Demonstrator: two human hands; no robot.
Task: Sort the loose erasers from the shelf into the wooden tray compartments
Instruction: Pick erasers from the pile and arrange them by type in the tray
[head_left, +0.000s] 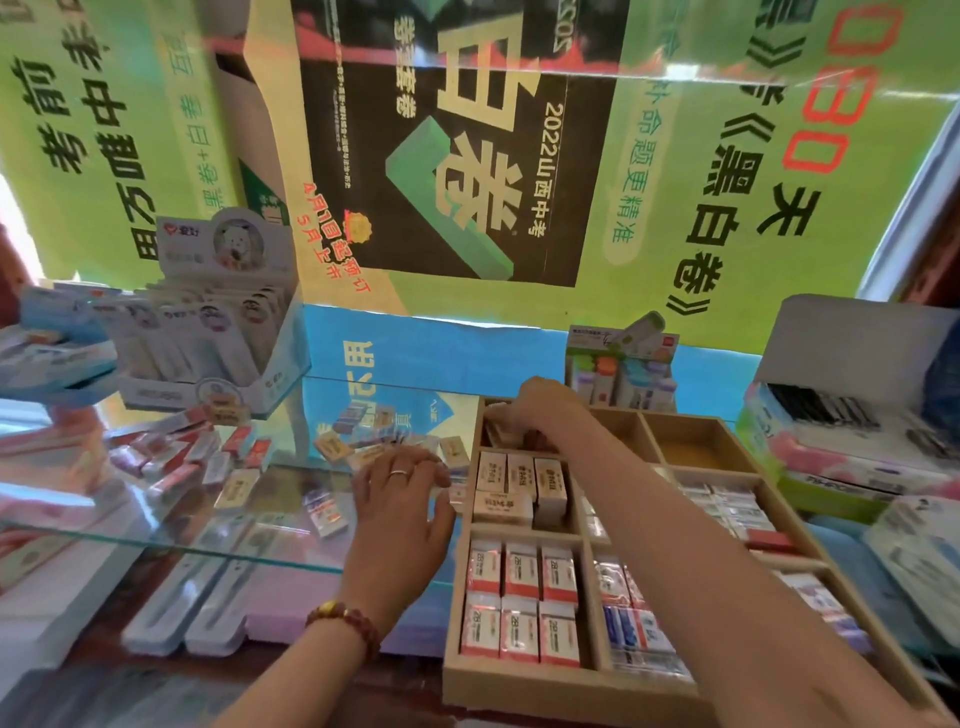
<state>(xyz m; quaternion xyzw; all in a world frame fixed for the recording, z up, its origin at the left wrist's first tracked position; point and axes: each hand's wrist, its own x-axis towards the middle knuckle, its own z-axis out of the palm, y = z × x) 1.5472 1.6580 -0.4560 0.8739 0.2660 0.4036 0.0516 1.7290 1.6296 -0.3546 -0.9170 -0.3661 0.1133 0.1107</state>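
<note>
The right hand (540, 410) dips curled fingers into the far-left compartment of the wooden tray (519, 683), its hold too blurred to tell, while the left hand (400, 499) rests loosely spread fingers on loose erasers (332, 447) scattered just left of the tray.

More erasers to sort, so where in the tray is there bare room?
The far-right back compartment is bare, beside the box of black pens. The back middle compartment, beside the right hand, looks bare too. The beige erasers and red-and-white erasers fill their compartments.
</note>
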